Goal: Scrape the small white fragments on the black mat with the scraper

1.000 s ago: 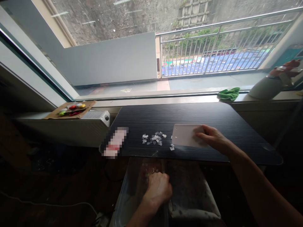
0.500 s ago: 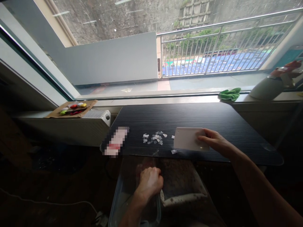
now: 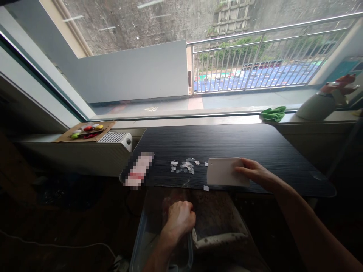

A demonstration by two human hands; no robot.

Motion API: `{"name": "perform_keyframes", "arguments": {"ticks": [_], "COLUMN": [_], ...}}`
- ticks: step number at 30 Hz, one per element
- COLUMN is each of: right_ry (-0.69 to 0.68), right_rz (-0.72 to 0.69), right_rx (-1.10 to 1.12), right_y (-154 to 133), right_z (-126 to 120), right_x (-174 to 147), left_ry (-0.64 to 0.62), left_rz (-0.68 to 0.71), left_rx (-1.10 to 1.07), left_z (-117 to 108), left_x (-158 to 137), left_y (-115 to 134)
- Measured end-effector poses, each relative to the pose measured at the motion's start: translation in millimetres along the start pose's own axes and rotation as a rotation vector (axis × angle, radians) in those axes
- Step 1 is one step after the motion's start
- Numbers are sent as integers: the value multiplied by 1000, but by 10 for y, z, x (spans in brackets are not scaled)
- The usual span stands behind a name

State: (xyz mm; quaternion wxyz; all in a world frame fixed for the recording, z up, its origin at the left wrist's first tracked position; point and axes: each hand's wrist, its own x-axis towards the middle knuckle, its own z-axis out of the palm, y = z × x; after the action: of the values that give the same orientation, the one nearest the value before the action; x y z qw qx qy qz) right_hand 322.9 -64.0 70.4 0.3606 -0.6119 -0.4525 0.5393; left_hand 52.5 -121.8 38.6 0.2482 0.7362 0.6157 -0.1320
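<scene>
My right hand (image 3: pixel 251 170) pinches the right end of a flat white plastic scraper (image 3: pixel 221 172), which is low over the black table near its front edge. Left of the scraper lies a scatter of small white and clear pieces (image 3: pixel 187 165). One white piece (image 3: pixel 206 188) sits at the table's front edge, and another (image 3: pixel 206 164) lies by the scraper's left side. My left hand (image 3: pixel 181 217) is closed on the right rim of a clear plastic container (image 3: pixel 138 234) below the table edge; its fingertips are hidden.
The black table (image 3: pixel 215 139) stands against the window sill. A blurred pinkish item (image 3: pixel 138 170) lies at its left end. A green cloth (image 3: pixel 273 114) and a spray bottle (image 3: pixel 317 104) are on the sill. Cardboard with colourful items (image 3: pixel 85 130) rests on the radiator (image 3: pixel 113 151). A white cable (image 3: pixel 70 246) crosses the floor.
My right hand has drawn the scraper slightly towards the table's front edge. The loose white piece there has shifted onto the edge. My left hand and the container have stayed in place.
</scene>
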Motion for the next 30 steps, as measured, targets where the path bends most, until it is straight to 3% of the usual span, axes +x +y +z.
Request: {"name": "perform_keyframes", "arguments": {"ticks": [8, 13, 16, 20, 30], "right_ry": [-51, 257, 357, 310, 185], "right_rz": [5, -103, -143, -165, -155], "right_rx": [4, -24, -129, -241, -242], "right_y": [-19, 11, 17, -3, -61], "right_z": [19, -70, -47, 36, 51], "right_x": [-36, 109, 196, 237, 159], "left_ry": [0, -2, -19, -12, -4], "left_rz": [4, 6, 8, 4, 15], "left_rx": [-11, -7, -3, 3, 2], "left_z": [11, 6, 0, 4, 12], "left_x": [2, 1, 2, 3, 3], "left_y": [-6, 3, 12, 11, 7]}}
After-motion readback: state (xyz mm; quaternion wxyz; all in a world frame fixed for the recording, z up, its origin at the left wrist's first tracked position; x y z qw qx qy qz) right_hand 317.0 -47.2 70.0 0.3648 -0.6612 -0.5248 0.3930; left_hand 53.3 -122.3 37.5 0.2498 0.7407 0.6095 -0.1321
